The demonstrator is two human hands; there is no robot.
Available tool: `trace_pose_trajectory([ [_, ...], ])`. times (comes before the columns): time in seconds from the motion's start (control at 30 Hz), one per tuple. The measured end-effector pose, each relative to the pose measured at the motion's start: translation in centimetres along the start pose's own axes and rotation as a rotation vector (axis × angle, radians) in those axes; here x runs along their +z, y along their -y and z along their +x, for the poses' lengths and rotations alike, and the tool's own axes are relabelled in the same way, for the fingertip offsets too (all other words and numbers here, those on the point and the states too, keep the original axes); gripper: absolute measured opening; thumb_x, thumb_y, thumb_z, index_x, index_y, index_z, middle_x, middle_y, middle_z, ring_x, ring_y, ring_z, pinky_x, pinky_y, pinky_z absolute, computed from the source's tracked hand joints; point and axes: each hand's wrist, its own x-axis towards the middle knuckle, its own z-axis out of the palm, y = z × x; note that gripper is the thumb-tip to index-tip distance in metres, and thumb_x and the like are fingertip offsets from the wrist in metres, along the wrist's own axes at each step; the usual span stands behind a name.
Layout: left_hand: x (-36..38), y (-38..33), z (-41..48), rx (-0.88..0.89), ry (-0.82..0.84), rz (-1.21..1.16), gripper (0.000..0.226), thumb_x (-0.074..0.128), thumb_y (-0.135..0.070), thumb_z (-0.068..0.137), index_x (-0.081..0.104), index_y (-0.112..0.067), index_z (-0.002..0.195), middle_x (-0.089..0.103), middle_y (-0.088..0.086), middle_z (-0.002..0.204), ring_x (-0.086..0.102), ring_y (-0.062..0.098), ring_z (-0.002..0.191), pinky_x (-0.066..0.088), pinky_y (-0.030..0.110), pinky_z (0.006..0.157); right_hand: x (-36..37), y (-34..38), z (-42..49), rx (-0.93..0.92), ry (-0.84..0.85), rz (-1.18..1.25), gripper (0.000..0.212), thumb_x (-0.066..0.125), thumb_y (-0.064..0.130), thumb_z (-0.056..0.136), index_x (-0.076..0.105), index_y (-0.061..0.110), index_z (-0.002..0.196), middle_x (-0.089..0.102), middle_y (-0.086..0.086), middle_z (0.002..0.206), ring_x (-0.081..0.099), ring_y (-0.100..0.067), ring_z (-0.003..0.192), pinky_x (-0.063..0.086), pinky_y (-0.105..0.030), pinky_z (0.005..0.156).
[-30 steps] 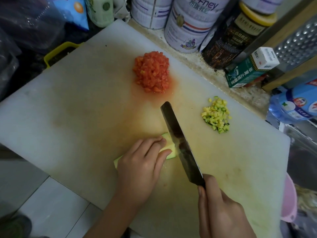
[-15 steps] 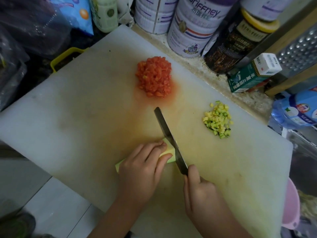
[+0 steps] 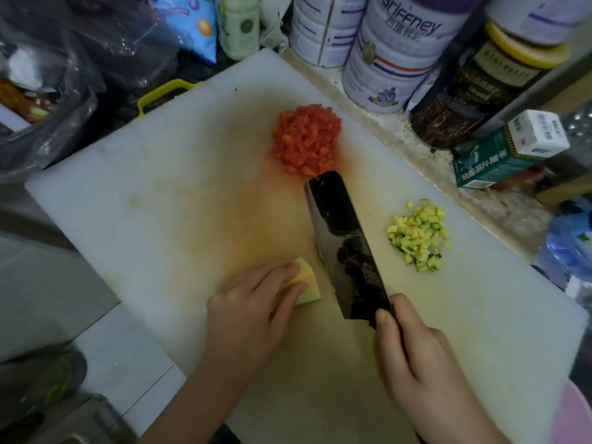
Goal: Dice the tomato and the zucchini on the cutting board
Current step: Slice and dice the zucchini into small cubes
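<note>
On the white cutting board point(image 3: 160, 193) lies a heap of diced red tomato point(image 3: 306, 139) at the back and a smaller heap of diced zucchini point(image 3: 418, 233) to the right. A pale zucchini piece point(image 3: 308, 283) lies near the front, and my left hand point(image 3: 253, 309) holds it down with curled fingers. My right hand point(image 3: 419, 373) grips the handle of a dark cleaver point(image 3: 344, 248). The blade lies tilted just right of the zucchini piece, its broad side showing, its tip by the tomato heap.
Tins point(image 3: 394, 56), a dark jar with a yellow lid point(image 3: 474, 88) and a green box point(image 3: 509, 152) crowd the board's far edge. Plastic bags point(image 3: 54, 75) sit at the left. A pink bowl rim point(image 3: 576, 411) shows at the bottom right, a blue bottle point(image 3: 570, 238) at the right.
The cleaver has shifted right off the zucchini piece and tilted so its flat side shows. My right hand drew back a little. My left hand kept holding the zucchini.
</note>
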Motion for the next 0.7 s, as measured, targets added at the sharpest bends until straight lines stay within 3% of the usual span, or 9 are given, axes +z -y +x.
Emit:
trace_pose_trajectory([
  [0.17,0.6,-1.1,-1.6,-0.004,-0.056,0.002,0.027,0.060,-0.028,0.091,0.076,-0.010,0.104,0.072,-0.001,0.107,0.062,0.005,0.097,0.040,0.011,0.093,-1.6,-0.2,-1.2,-0.089,0.072,0.050,0.023,0.028,0.060,0.085,0.036,0.038,0.082,0.048,-0.009,0.053,0.042,-0.016,0.042,0.028,-0.025,0.044],
  [0.33,0.6,-1.2,-1.6,-0.025,-0.069,0.019,0.023,0.061,-0.029,0.092,0.077,-0.013,0.099,0.073,-0.004,0.105,0.066,0.008,0.094,0.043,0.014,0.089,-0.8,-0.4,-1.6,-0.181,0.031,-0.026,0.006,0.031,0.051,0.091,0.034,0.046,0.088,0.046,0.010,0.054,0.038,-0.004,0.040,0.023,-0.009,0.041],
  [0.47,0.7,-1.4,-1.7,-0.048,-0.089,-0.018,0.020,0.064,-0.028,0.091,0.075,-0.012,0.091,0.073,-0.006,0.105,0.068,0.008,0.094,0.051,0.020,0.084,-0.2,-0.5,-1.6,-0.226,0.014,-0.094,0.008,0.035,0.043,0.093,0.030,0.046,0.087,0.034,0.009,0.044,0.034,0.000,0.036,0.018,-0.007,0.037],
  [0.6,0.9,-1.3,-1.9,-0.046,-0.108,-0.026,0.018,0.066,-0.027,0.091,0.075,-0.012,0.091,0.073,-0.005,0.105,0.068,0.008,0.095,0.054,0.023,0.082,0.0,-0.4,-1.4,-0.247,-0.016,-0.135,0.008,0.034,0.038,0.094,0.028,0.043,0.090,0.023,0.019,0.043,0.030,0.001,0.035,0.015,-0.004,0.037],
  [0.7,0.8,-1.3,-1.9,-0.047,-0.109,-0.037,0.017,0.067,-0.026,0.090,0.076,-0.012,0.093,0.073,-0.005,0.104,0.069,0.008,0.095,0.055,0.024,0.082,0.2,-0.1,-1.4,-0.241,-0.018,-0.216,0.014,0.024,0.046,0.099,0.030,0.036,0.091,0.023,0.015,0.043,0.031,-0.002,0.032,0.015,-0.007,0.033],
])
